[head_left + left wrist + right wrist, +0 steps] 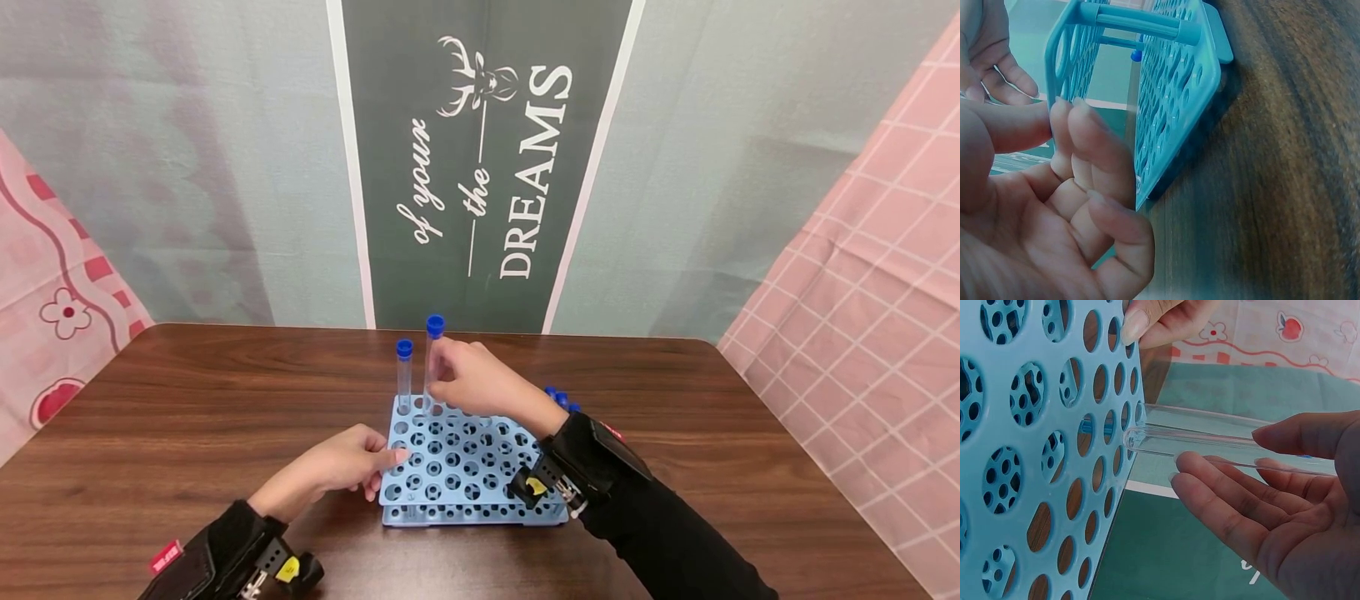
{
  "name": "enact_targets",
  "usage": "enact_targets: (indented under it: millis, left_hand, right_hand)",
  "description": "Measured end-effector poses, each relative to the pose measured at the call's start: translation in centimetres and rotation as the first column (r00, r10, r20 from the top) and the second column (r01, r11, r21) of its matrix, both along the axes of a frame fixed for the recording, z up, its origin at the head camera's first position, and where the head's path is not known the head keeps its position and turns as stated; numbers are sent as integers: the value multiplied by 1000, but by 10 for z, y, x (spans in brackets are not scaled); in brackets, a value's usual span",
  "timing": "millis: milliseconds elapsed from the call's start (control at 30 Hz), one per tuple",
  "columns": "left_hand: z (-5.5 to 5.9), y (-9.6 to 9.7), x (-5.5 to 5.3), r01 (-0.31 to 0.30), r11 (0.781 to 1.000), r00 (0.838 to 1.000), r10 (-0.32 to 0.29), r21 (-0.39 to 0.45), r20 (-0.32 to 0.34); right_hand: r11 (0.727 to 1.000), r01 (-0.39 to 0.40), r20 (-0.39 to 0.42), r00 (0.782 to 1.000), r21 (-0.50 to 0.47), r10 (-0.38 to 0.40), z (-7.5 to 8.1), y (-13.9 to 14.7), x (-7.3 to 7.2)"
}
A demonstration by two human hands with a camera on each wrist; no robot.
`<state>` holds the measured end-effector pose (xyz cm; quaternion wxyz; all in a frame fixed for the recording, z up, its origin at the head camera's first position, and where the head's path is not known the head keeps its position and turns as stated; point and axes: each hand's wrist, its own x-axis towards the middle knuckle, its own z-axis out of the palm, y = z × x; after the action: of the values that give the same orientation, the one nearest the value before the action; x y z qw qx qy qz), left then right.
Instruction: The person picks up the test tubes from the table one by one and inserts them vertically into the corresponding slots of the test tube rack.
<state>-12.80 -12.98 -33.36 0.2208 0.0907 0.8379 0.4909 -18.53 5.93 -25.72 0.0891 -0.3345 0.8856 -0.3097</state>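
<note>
A light blue test tube rack with rows of round holes stands on the table. My left hand pinches the rack's left edge, thumb on top and fingers below. With my right hand I hold a clear test tube between thumb and fingers, its blue cap uppermost. The rounded bottom of this tube is right at a hole in the rack's back row. Just left of it, a second blue-capped test tube stands upright in the back left corner hole.
Several blue caps show behind the rack's right side, partly hidden by my right wrist. Brown wooden table surrounds the rack. A printed grey-green cloth hangs at the table's back edge, with pink cloth at the right.
</note>
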Motion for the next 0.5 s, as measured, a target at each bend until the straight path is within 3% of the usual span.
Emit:
enact_targets:
  millis: [500]
  left_hand:
    - [1, 1, 1, -5, 1000, 1000, 5, -1, 7]
  right_hand:
    - [1000, 22, 54, 998, -8, -22, 1, -3, -3]
